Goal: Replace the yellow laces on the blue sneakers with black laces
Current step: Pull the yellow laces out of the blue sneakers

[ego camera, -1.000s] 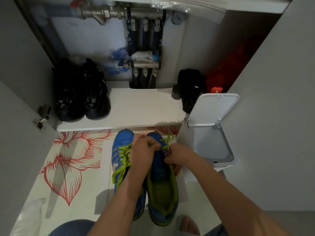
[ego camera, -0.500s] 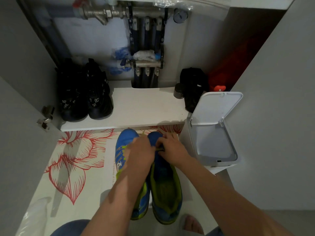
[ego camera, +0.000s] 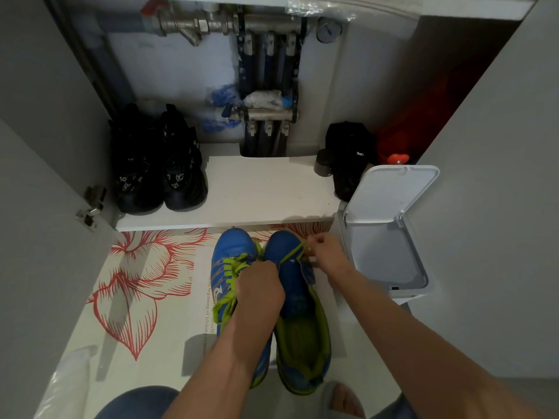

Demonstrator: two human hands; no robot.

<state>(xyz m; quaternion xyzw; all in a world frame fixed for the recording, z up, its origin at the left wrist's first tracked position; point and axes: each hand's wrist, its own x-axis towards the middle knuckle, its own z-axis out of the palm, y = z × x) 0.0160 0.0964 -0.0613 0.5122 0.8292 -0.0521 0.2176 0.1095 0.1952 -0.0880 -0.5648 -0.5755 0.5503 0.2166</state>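
The blue sneakers [ego camera: 272, 297] are standing side by side, toes pointing away from the person, on a flower-printed floor mat [ego camera: 136, 291], with an open-lidded white bin [ego camera: 390, 237] just beside them on the right. Judging by how they are lying, the job is sitting in its first half. The left-side sneaker [ego camera: 231, 258] is carrying its full yellow-green lacing, while the right-side sneaker [ego camera: 292, 276] is showing a bare blue tongue with almost all its lace drawn out. No black laces are showing anywhere, so stripping the second shoe and all the relacing are looking like work yet to do. The left hand [ego camera: 260, 293] is resting over the seam between the two shoes, knuckles up and fingers curled under, so I cannot tell what it is gripping. The right hand [ego camera: 325, 252] is hovering beside the right-side toe, pinching the yellow lace [ego camera: 290, 254], which is running taut from the shoe's lowest eyelets up to those fingers.
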